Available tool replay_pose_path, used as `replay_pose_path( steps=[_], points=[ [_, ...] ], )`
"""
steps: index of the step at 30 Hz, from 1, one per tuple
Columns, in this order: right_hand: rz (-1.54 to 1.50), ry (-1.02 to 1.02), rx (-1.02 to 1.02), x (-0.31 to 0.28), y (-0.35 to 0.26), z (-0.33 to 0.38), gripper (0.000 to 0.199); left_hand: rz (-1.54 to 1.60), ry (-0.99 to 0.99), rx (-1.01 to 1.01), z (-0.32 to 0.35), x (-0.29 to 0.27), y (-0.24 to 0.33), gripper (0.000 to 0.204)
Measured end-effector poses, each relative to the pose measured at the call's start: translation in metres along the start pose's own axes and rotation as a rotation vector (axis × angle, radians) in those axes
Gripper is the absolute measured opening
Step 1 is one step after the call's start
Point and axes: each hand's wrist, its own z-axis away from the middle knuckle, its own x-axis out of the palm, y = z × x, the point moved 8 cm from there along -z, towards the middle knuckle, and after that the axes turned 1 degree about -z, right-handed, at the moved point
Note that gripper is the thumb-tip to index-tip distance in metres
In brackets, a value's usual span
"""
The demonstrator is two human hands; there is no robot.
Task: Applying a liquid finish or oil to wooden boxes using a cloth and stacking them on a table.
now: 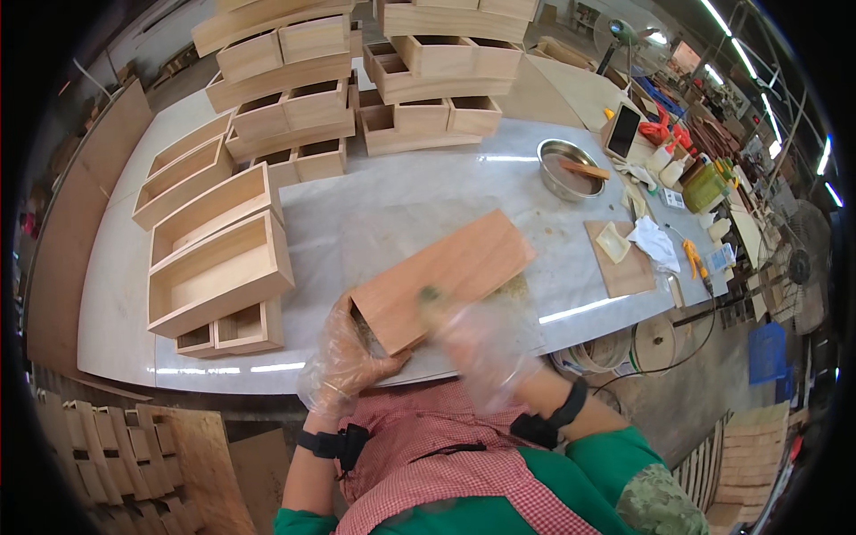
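Note:
A long wooden box (446, 272) lies face down on the white worktop (374, 201) right in front of me. My left hand (343, 357), in a clear plastic glove, grips the box's near left end. Blurred by motion, my right hand (477, 343), also gloved, presses a small green-tipped pad (431, 294) against the box's near side. Both wrists wear black bands.
Open wooden boxes (214, 259) lie in a row to the left, and more boxes are stacked (357, 80) at the back. A metal bowl (571, 169) holding a brush, a wooden board (620, 259) with a white rag, bottles and a phone stand to the right.

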Motion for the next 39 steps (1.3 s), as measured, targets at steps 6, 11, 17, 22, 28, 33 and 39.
replay_pose_path(
  steps=[6, 11, 17, 22, 28, 33, 39],
  points=[
    [0.598, -0.117, 0.410, -0.017, 0.148, 0.048, 0.011, -0.059, -0.012, -0.033, 0.000, 0.003, -0.001, 0.084],
    [0.687, -0.035, 0.346, -0.019, 0.109, 0.050, 0.006, -0.065, -0.058, -0.024, 0.002, 0.003, -0.005, 0.086],
    [0.292, -0.045, 0.405, -0.009, 0.166, -0.008, 0.013, -0.125, 0.010, -0.040, 0.005, 0.003, -0.001, 0.090],
    [0.338, -0.100, 0.458, -0.009, 0.175, -0.034, 0.020, -0.242, 0.038, -0.029, -0.001, 0.006, 0.000, 0.090],
    [0.372, -0.070, 0.291, 0.010, 0.179, 0.017, 0.021, -0.302, 0.078, -0.001, 0.001, 0.005, 0.002, 0.089],
    [0.282, -0.181, 0.530, -0.013, 0.196, -0.049, 0.019, -0.292, 0.069, -0.017, 0.002, 0.004, -0.007, 0.089],
    [0.432, -0.223, 0.469, 0.008, 0.223, -0.028, 0.030, -0.359, 0.083, 0.000, 0.005, 0.001, -0.006, 0.089]
  ],
)
